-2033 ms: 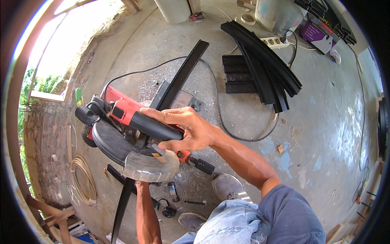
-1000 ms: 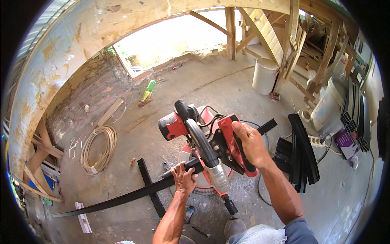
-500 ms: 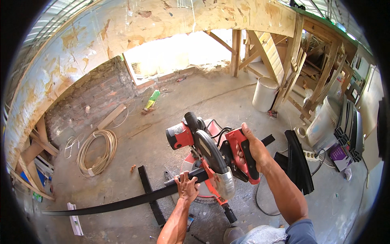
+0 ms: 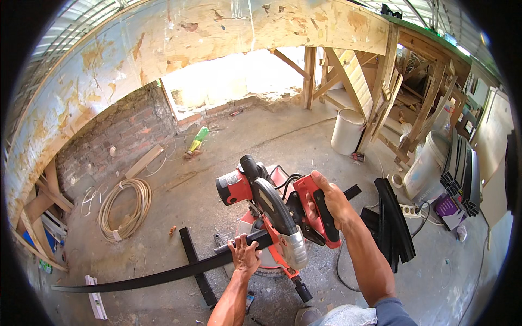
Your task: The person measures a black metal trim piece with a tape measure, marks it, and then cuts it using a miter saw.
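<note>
A red and black mitre saw [image 4: 272, 209] stands on the concrete floor in front of me, its blade head raised. My right hand [image 4: 333, 202] grips the saw's red handle [image 4: 319, 213]. My left hand [image 4: 244, 254] presses down on a long black metal bar [image 4: 163, 275] that lies across the saw's base and reaches far out to the left. The bar's other end [image 4: 352, 191] shows to the right of the saw. A second short black bar [image 4: 194, 265] lies on the floor under the long one.
A stack of black bars [image 4: 394, 223] lies right of the saw, with a power strip [image 4: 411, 211] and cable beside it. White buckets [image 4: 348, 132] stand by a wooden frame. A coil of hose [image 4: 124, 207] lies left, near a brick wall [image 4: 117, 138].
The view swung from looking straight down at the saw to looking across the room. My left hand stays on the bar and my right hand stays on the handle.
</note>
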A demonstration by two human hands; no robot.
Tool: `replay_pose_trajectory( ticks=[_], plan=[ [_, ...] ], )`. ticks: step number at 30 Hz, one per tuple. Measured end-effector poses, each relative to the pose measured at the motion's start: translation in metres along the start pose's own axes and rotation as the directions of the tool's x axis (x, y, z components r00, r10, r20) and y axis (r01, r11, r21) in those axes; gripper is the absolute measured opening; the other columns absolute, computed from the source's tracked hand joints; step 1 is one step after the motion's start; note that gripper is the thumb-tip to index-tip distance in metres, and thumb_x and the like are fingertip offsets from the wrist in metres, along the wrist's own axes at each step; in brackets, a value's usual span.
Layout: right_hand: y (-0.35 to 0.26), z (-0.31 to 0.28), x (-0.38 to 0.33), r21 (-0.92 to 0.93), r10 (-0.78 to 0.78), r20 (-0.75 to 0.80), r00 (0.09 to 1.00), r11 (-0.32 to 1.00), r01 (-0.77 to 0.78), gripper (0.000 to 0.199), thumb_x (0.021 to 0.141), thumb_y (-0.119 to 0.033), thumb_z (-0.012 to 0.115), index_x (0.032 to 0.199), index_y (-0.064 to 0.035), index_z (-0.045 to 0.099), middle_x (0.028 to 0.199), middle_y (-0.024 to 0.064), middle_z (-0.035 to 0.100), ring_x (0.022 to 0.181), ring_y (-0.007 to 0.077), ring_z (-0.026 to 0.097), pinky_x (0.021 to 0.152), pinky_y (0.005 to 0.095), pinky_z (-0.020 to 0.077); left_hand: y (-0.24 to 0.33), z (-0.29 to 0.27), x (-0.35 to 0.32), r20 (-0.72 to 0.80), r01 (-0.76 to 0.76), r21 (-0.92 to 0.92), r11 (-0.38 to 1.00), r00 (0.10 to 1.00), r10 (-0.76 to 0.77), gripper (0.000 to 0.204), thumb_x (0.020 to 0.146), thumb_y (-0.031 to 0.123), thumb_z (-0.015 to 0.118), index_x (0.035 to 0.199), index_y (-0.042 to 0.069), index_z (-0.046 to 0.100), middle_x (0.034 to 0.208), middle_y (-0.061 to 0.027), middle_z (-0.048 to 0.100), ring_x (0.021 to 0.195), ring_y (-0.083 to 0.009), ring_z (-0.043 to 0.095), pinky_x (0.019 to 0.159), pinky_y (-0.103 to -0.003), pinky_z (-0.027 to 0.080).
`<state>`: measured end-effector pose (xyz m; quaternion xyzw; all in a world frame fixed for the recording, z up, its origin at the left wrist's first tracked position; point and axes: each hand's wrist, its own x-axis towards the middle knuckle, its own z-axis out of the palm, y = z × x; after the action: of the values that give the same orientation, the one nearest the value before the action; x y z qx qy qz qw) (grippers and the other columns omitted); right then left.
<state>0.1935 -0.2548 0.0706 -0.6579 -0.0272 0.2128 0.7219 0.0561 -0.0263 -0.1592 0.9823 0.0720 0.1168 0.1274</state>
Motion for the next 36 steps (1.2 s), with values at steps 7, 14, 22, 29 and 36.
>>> replay_pose_trajectory(
  ticks=[7,14,22,29,36],
  plan=[
    [0.001,0.004,-0.004,-0.043,-0.043,0.007,0.999,0.998,0.043,0.076,0.090,-0.074,0.050,0.084,0.0014,0.062,0.070,0.0142,0.066,0.054,0.0187,0.063,0.050,0.0305,0.0510,-0.001,-0.003,0.000,0.027,0.002,0.046,0.999,1.000,-0.003,0.031,0.075,0.033,0.078,0.102,0.017,0.072,0.126,-0.0132,0.046,0.127,-0.0326,0.038,0.111,-0.063,0.019],
    [0.000,-0.001,-0.004,-0.024,0.015,0.059,0.998,1.000,-0.014,0.073,0.091,-0.072,0.050,0.085,-0.0001,0.061,0.066,0.0105,0.064,0.050,0.0167,0.060,0.048,0.0292,0.0491,0.000,-0.002,-0.001,0.022,0.007,0.041,0.999,1.000,-0.008,0.031,0.075,0.032,0.078,0.102,0.018,0.071,0.128,-0.0135,0.045,0.129,-0.0330,0.038,0.111,-0.063,0.019],
    [0.003,-0.001,-0.008,-0.054,0.018,0.028,0.999,0.998,-0.016,0.074,0.091,-0.073,0.049,0.082,-0.0005,0.061,0.066,0.0108,0.063,0.053,0.0181,0.062,0.050,0.0292,0.0498,0.001,-0.001,0.000,0.024,0.011,0.041,0.999,1.000,-0.012,0.032,0.075,0.032,0.078,0.102,0.017,0.071,0.128,-0.0141,0.046,0.129,-0.0332,0.037,0.110,-0.063,0.019],
    [0.007,-0.002,-0.009,-0.047,-0.009,0.030,1.000,0.999,0.010,0.079,0.089,-0.076,0.050,0.083,0.0017,0.062,0.065,0.0103,0.061,0.055,0.0194,0.063,0.052,0.0305,0.0518,0.000,0.000,-0.001,0.018,0.014,0.057,0.998,1.000,-0.015,0.033,0.074,0.031,0.078,0.102,0.016,0.071,0.128,-0.0139,0.046,0.128,-0.0333,0.038,0.110,-0.063,0.020],
    [0.012,-0.002,-0.013,-0.038,-0.026,0.033,0.999,0.999,0.027,0.078,0.089,-0.076,0.049,0.082,0.0004,0.062,0.064,0.0092,0.061,0.053,0.0194,0.062,0.052,0.0312,0.0516,0.000,0.000,-0.001,-0.003,0.001,0.075,0.997,1.000,-0.001,0.034,0.073,0.032,0.079,0.103,0.017,0.071,0.128,-0.0135,0.046,0.127,-0.0328,0.038,0.110,-0.062,0.020]
  ],
)
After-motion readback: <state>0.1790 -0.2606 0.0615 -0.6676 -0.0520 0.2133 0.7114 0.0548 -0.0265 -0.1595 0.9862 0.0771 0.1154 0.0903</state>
